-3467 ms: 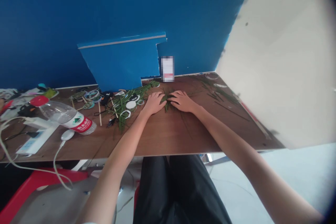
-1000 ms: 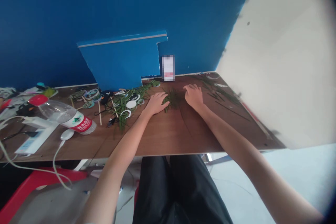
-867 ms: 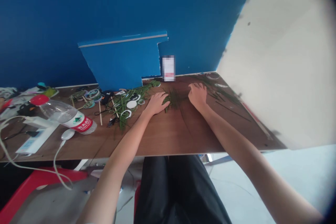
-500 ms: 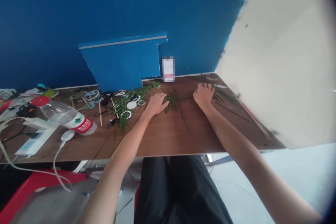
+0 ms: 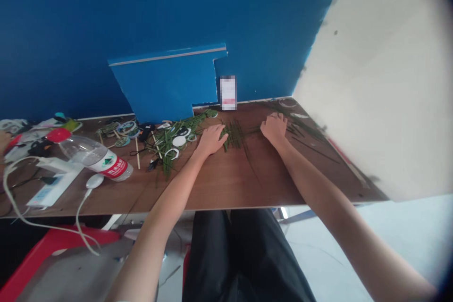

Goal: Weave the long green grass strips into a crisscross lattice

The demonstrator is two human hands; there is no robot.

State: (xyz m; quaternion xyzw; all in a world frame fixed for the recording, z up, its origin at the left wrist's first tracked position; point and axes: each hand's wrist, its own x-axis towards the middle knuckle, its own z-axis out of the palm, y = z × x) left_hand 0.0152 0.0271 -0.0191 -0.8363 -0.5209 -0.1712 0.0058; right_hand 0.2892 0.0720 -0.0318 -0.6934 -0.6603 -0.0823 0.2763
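Observation:
My left hand (image 5: 211,139) lies palm down with its fingers stretched out on the left end of a small woven mat of green leaf strips (image 5: 234,136). Loose strip ends stick out of the mat toward the table's front. To the right, my right hand (image 5: 274,128) is closed with bent fingers near the table surface. A thin green strip runs from the mat into it; the fingertips are hidden. More long green strips (image 5: 307,130) lie beside and beyond that hand.
Left of my hands is a heap of cut green strips (image 5: 170,144) with white rings and sticks. A water bottle (image 5: 95,155) lies on a power strip (image 5: 56,184) with white cables. A blue board (image 5: 166,85) leans on the wall. Another person's hand (image 5: 4,141) shows at the left edge.
My hands hold nearly the same places. The view has shifted slightly, and another person's hand has come into sight at the far left edge.

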